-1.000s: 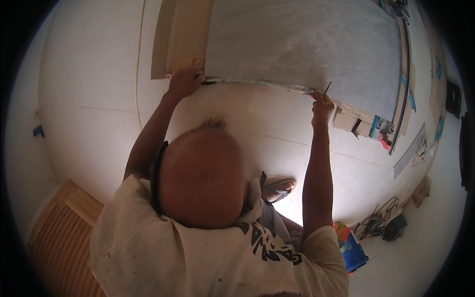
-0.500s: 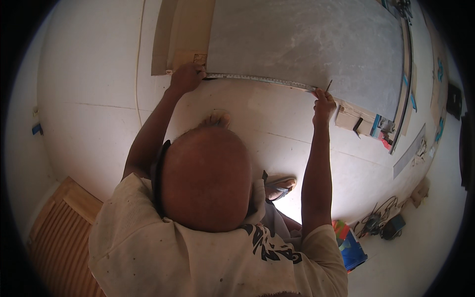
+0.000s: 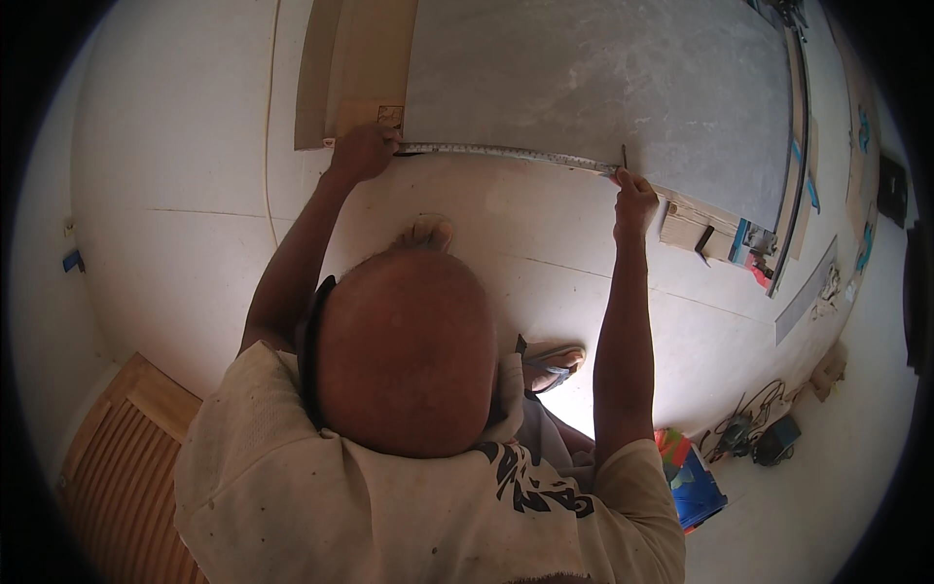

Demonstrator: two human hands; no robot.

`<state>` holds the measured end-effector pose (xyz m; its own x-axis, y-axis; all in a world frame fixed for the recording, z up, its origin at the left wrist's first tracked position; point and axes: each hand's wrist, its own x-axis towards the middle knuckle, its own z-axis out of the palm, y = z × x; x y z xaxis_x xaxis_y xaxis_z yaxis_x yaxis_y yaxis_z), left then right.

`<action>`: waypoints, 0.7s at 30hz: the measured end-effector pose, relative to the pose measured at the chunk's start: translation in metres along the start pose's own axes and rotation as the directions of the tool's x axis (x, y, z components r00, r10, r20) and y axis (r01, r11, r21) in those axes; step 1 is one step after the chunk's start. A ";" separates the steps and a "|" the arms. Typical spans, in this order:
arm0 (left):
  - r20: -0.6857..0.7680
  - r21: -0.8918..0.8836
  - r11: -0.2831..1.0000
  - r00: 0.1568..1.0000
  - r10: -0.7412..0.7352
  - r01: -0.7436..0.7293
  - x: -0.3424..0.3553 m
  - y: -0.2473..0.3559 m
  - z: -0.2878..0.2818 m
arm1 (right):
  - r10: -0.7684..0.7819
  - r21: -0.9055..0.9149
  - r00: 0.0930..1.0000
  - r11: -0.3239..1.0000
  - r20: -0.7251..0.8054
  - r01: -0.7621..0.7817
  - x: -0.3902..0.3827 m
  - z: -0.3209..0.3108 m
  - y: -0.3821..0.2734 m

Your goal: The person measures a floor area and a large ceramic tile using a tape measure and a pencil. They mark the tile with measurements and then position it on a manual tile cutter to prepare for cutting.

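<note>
A grey slab, apparently a large tile, lies flat on cardboard. Along its near edge stretches a tape measure blade. My left hand is closed on the blade's left end at the slab's near left corner; the fingers hide what else is there. At the right end of the stretched blade, my right hand pinches the tape against the slab's edge. A thin dark pencil sticks up from the same fingers, over the slab.
Brown cardboard reaches past the slab's left side. A long dark rail runs along its right side. Behind my right arm are a blue box and a corded power tool. A slatted wooden panel stands at lower left.
The pencil has swung from slanting right to nearly upright, and my right hand has shifted slightly left. My left hand stays at the corner.
</note>
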<state>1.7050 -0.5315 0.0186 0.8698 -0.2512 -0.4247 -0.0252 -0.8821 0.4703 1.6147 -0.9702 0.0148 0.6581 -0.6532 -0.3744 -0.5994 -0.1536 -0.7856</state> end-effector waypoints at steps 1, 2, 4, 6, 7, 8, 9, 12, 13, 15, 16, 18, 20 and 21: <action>0.007 -0.001 1.000 1.000 0.001 -0.001 0.000 0.000 -0.001 | -0.001 -0.006 1.000 1.000 -0.006 0.001 0.000 0.001 -0.001; 0.020 -0.004 1.000 1.000 0.001 -0.001 0.000 0.002 -0.003 | -0.002 -0.013 1.000 1.000 -0.013 0.002 0.000 0.001 0.000; 0.047 -0.010 1.000 0.999 0.001 -0.001 0.000 0.006 -0.008 | -0.003 -0.018 1.000 1.000 -0.026 0.002 0.002 0.001 0.000; 0.038 -0.035 0.999 0.999 0.011 -0.010 0.001 0.001 -0.007 | 0.003 -0.015 1.000 1.000 -0.025 -0.004 0.001 0.002 -0.001; 0.034 -0.048 0.999 0.999 0.016 -0.015 0.001 -0.001 -0.006 | 0.009 -0.015 1.000 1.000 -0.022 -0.009 0.000 0.002 -0.002; 0.050 -0.059 0.998 0.999 0.020 -0.018 0.001 0.000 -0.008 | 0.014 -0.017 1.000 1.000 -0.022 -0.014 0.000 0.002 -0.002; 0.066 -0.070 0.997 0.998 0.025 -0.020 0.001 0.001 -0.010 | 0.020 -0.023 1.000 1.000 -0.022 -0.020 0.000 0.002 -0.003; 0.101 -0.049 0.999 0.995 0.021 -0.016 0.002 0.006 -0.014 | 0.022 -0.023 1.000 0.999 -0.021 -0.022 0.000 0.003 -0.003; 0.110 -0.033 0.999 0.994 0.017 -0.014 0.003 0.006 -0.014 | 0.019 -0.015 1.000 1.000 -0.018 -0.019 0.000 0.003 -0.004; 0.094 -0.020 1.000 0.995 0.019 -0.017 0.003 0.008 -0.012 | 0.011 0.004 1.000 1.000 -0.008 -0.011 0.001 0.003 -0.002; 0.086 -0.013 1.000 0.996 0.020 -0.019 0.002 0.008 -0.012 | 0.007 0.016 1.000 1.000 -0.002 -0.007 0.002 0.003 -0.001; 0.037 -0.006 0.999 0.998 0.052 -0.051 0.003 0.004 -0.008 | 0.011 0.003 1.000 1.000 0.000 -0.011 0.003 0.003 0.000; 0.013 -0.004 0.998 0.998 0.065 -0.065 0.002 0.002 -0.006 | 0.017 -0.002 1.000 1.000 -0.001 -0.017 0.004 0.004 0.000; 0.014 -0.006 0.998 0.998 0.062 -0.062 0.003 0.003 -0.006 | 0.021 0.001 1.000 1.000 -0.003 -0.021 0.003 0.004 0.000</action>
<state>1.7100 -0.5323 0.0234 0.8597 -0.3108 -0.4054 -0.0761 -0.8627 0.4999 1.6189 -0.9693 0.0119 0.6440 -0.6588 -0.3889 -0.6125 -0.1394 -0.7780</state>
